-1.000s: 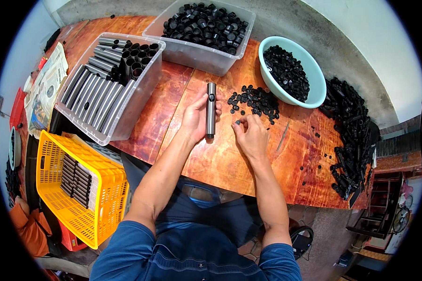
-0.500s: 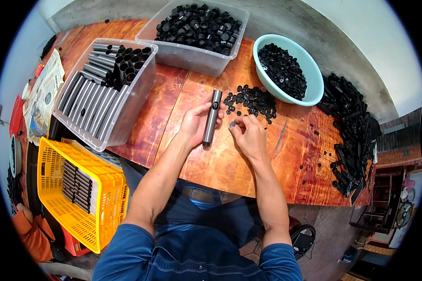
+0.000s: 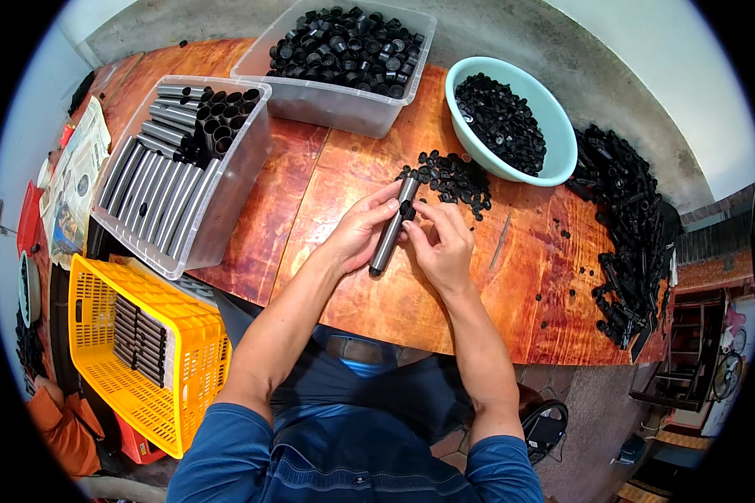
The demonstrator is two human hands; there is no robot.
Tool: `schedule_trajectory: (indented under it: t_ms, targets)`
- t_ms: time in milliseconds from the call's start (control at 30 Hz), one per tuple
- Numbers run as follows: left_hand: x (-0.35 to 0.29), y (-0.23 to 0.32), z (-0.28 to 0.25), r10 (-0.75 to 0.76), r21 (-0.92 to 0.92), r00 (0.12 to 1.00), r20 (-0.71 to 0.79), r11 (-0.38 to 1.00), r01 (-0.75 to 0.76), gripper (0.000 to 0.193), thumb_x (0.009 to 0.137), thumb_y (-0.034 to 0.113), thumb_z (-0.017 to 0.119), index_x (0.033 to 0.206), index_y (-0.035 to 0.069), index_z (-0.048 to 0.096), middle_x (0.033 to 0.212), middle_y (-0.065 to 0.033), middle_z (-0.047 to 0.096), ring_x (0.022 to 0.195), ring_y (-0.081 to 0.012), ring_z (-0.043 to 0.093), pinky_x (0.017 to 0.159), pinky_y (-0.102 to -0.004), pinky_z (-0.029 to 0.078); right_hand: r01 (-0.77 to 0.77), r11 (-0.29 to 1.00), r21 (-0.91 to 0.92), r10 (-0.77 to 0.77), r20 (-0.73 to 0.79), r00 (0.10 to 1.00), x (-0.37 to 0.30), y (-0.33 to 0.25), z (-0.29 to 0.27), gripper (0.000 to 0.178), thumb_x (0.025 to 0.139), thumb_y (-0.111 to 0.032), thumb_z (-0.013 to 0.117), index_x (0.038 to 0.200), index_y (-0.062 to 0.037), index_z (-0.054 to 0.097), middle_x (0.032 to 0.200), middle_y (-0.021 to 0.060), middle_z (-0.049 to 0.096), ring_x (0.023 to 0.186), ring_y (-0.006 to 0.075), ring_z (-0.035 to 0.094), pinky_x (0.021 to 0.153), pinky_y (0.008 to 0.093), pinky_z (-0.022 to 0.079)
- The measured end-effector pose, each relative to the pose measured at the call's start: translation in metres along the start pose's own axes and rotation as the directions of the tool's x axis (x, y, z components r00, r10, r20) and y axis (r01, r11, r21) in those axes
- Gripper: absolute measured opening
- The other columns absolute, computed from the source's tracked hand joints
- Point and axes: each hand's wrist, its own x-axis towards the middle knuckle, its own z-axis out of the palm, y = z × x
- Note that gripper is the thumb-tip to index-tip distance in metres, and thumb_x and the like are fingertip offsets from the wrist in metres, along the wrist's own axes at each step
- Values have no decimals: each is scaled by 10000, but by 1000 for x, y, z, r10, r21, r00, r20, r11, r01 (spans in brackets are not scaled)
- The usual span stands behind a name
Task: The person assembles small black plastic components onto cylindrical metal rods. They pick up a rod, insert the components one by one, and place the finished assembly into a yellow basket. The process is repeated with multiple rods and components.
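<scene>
My left hand [image 3: 362,228] is closed round a dark grey metal tube [image 3: 387,245], which leans with its upper end to the right above the table. A black spot, a hole or an inset part, shows on the tube's upper half. There, my right hand [image 3: 443,250] presses thumb and fingertips together on a small round black cap [image 3: 407,210], mostly covered by the fingers. Just beyond the tube lies a loose heap of small black caps [image 3: 455,179] on the reddish wooden table [image 3: 310,251].
A clear bin of grey tubes [image 3: 226,220] stands left, a bin of black cylindrical caps [image 3: 327,107] behind. A pale green basin [image 3: 559,172] holds small black parts. Black parts [image 3: 625,243] pile up right. Lower left are a yellow crate [image 3: 197,369] and another person's orange sleeve [image 3: 63,432].
My right hand has brought the small cap from beside the tube up against its dark spot. The tube has tilted further right and sits slightly lower in my left hand's grasp.
</scene>
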Motion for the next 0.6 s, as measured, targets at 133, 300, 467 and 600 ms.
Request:
schedule_trajectory:
  t_ms: [133, 300, 467, 600]
  targets:
    - [-1, 3, 7, -10, 13, 1000, -19, 1000, 10, 556, 1050, 141, 616, 1555, 18, 420, 1274, -104, 649, 1117, -204, 677, 1012, -398, 581, -13, 1000, -21, 13, -1, 1000, 2, -7, -2, 308, 784, -17, 850, 1072, -6, 742, 927, 120, 695, 747, 224, 723, 639, 322, 574]
    - [0, 0, 3, 9, 0, 999, -38, 1000, -9, 532, 1062, 121, 589, 1555, 22, 417, 1311, -106, 637, 1156, -212, 667, 1025, -402, 575, -61, 998, 12, 61, -7, 998, 3, -12, -4, 296, 796, 3, 843, 1074, 4, 741, 926, 128, 698, 761, 219, 732, 637, 316, 581]
    - [-3, 1, 9, -45, 18, 998, -37, 999, 46, 526, 1081, 129, 556, 1571, 34, 391, 1319, -105, 623, 1141, -195, 668, 976, -369, 591, -44, 999, 8, 44, -25, 999, 2, -6, 0, 283, 801, 5, 838, 1068, 3, 744, 915, 129, 701, 754, 240, 730, 641, 332, 582]
    - [-3, 0, 9, -38, 52, 998, -60, 998, 41, 524, 1093, 135, 538, 1582, 44, 373, 1330, -110, 613, 1136, -192, 671, 958, -351, 600, 9, 999, -50, -11, -26, 1000, 0, -3, 1, 271, 795, -14, 841, 1050, -12, 749, 910, 125, 708, 751, 262, 726, 637, 347, 572]
